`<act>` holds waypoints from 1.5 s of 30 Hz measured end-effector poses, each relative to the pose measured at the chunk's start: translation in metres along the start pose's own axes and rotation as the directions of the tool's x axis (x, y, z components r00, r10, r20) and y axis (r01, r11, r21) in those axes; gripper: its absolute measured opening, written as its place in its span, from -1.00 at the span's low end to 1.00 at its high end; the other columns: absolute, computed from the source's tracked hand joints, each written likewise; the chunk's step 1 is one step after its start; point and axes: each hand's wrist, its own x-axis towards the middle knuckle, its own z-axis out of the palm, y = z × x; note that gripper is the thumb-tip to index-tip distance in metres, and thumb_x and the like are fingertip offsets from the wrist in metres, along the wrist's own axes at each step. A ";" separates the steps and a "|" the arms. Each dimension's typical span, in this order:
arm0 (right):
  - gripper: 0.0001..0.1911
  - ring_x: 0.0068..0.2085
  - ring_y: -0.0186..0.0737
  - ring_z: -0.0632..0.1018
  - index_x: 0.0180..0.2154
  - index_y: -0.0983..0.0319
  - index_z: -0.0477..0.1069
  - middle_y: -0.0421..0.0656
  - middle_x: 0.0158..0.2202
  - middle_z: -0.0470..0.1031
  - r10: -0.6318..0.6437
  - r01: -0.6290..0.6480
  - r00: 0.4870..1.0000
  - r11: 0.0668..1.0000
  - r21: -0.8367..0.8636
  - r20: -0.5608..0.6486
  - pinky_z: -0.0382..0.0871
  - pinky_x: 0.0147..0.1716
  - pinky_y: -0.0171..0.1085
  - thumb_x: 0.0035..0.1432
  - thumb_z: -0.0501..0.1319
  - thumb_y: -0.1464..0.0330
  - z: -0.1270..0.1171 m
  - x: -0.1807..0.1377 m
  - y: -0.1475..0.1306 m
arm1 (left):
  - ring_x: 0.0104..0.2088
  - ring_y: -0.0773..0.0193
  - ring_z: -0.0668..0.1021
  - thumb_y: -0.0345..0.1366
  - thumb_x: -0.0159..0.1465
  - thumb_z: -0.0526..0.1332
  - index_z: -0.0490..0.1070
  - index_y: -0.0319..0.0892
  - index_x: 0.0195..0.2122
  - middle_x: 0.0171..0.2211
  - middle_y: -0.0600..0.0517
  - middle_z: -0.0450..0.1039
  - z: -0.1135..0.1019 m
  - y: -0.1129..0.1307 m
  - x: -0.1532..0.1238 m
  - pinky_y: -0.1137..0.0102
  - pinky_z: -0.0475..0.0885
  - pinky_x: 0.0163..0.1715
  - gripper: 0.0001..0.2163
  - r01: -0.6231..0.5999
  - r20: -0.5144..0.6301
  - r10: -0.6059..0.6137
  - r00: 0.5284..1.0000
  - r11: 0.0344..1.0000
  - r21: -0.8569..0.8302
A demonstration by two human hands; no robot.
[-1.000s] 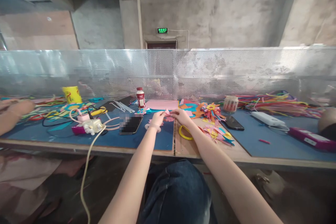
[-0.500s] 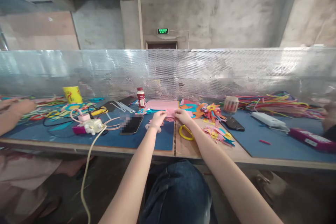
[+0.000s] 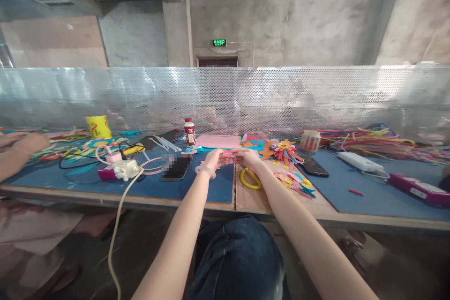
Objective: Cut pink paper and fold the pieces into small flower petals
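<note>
My left hand point(image 3: 213, 160) and my right hand point(image 3: 248, 157) meet over the middle of the table, and both pinch a small pink paper piece point(image 3: 228, 154) between them. Yellow-handled scissors point(image 3: 250, 178) lie on the bare wood just below my right hand. A pink paper sheet point(image 3: 218, 141) lies flat behind my hands. A pile of coloured paper cut-outs point(image 3: 294, 182) sits to the right of my right forearm, with a folded paper flower point(image 3: 283, 147) behind it.
A phone point(image 3: 176, 167) lies left of my hands and another dark phone point(image 3: 314, 167) to the right. A small red-capped bottle point(image 3: 190, 132) stands behind. A white power strip point(image 3: 121, 169) and cables lie left. Another person's hand point(image 3: 24, 142) works at far left. A perforated metal screen point(image 3: 316, 98) backs the table.
My hands have drawn closer together on the pink paper piece and lowered slightly. The person at the far right edge has moved out of view.
</note>
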 end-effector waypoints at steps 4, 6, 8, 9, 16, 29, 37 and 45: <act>-0.77 -0.56 -0.35 0.45 -0.39 0.30 0.49 -0.17 -0.60 0.46 0.018 -0.018 1.000 1.000 0.000 0.023 0.34 -0.48 -0.37 -0.20 0.15 0.49 -0.001 0.000 0.001 | -0.46 0.30 0.54 -0.20 0.11 0.14 0.36 -0.28 -0.31 -0.47 -0.07 0.48 0.001 0.001 -0.001 0.42 0.45 -0.43 -0.76 0.009 0.003 -0.009 1.000 1.000 -0.016; -0.77 -0.55 -0.35 0.45 -0.39 0.30 0.50 -0.17 -0.59 0.46 0.017 -0.017 0.999 1.000 -0.006 0.033 0.33 -0.50 -0.38 -0.17 0.14 0.46 0.000 -0.001 0.000 | -0.44 0.30 0.54 -0.26 0.07 0.20 0.37 -0.25 -0.32 -0.46 -0.05 0.49 0.001 0.002 -0.004 0.45 0.45 -0.41 -0.81 0.002 0.013 -0.002 1.000 1.000 -0.003; -0.77 -0.55 -0.34 0.46 -0.38 0.30 0.50 -0.17 -0.58 0.46 0.015 -0.015 0.999 1.000 -0.010 0.039 0.33 -0.52 -0.38 -0.12 0.14 0.40 0.001 -0.003 -0.001 | -0.44 0.32 0.55 -0.32 0.06 0.21 0.38 -0.24 -0.32 -0.47 -0.02 0.50 0.001 0.003 -0.007 0.47 0.44 -0.41 -0.83 0.006 0.012 -0.006 1.000 1.000 0.021; -0.77 -0.54 -0.33 0.46 -0.37 0.29 0.50 -0.17 -0.57 0.46 0.008 -0.007 0.999 1.000 -0.021 0.038 0.33 -0.53 -0.38 -0.10 0.15 0.36 0.001 -0.003 -0.001 | -0.46 0.32 0.55 -0.34 0.05 0.21 0.38 -0.23 -0.30 -0.48 -0.01 0.50 0.001 0.004 -0.008 0.47 0.43 -0.42 -0.83 0.013 0.005 -0.013 1.000 0.999 0.037; -0.82 -0.56 -0.37 0.44 -0.41 0.28 0.48 -0.24 -0.58 0.46 -0.059 0.056 0.998 0.988 -0.146 -0.014 0.34 -0.54 -0.39 -0.17 0.30 0.36 0.001 0.003 0.005 | -0.50 0.29 0.55 -0.36 0.08 0.20 0.40 -0.22 -0.34 -0.53 0.00 0.50 0.004 0.008 -0.012 0.44 0.42 -0.43 -0.89 0.048 -0.031 -0.045 0.999 0.992 0.116; -0.80 -0.57 -0.38 0.45 -0.45 0.29 0.47 -0.28 -0.61 0.44 -0.100 0.099 0.995 0.985 -0.142 0.002 0.38 -0.49 -0.36 -0.22 0.34 0.34 -0.003 0.008 0.010 | -0.47 0.28 0.57 -0.46 0.10 0.20 0.36 -0.25 -0.39 -0.51 0.00 0.50 0.003 0.008 -0.014 0.37 0.45 -0.33 -0.95 -0.006 0.013 0.005 1.000 0.996 0.088; -0.73 -0.54 -0.36 0.47 -0.43 0.30 0.48 -0.24 -0.58 0.48 -0.109 0.112 0.994 0.979 -0.172 0.025 0.39 -0.45 -0.36 -0.25 0.36 0.29 -0.005 0.009 0.010 | -0.45 0.26 0.58 -0.51 0.09 0.20 0.34 -0.28 -0.37 -0.46 -0.04 0.52 0.002 0.002 -0.007 0.33 0.48 -0.33 -0.92 -0.043 0.049 0.040 0.998 0.997 0.059; -0.69 -0.51 -0.32 0.49 -0.42 0.30 0.49 -0.22 -0.56 0.50 -0.118 0.122 0.992 0.970 -0.211 0.033 0.39 -0.45 -0.35 -0.25 0.36 0.23 -0.006 0.008 0.011 | -0.52 0.28 0.57 -0.54 0.09 0.19 0.33 -0.29 -0.38 -0.53 0.00 0.49 0.000 -0.007 0.002 0.29 0.48 -0.32 -0.91 -0.074 0.055 0.070 0.996 0.995 0.064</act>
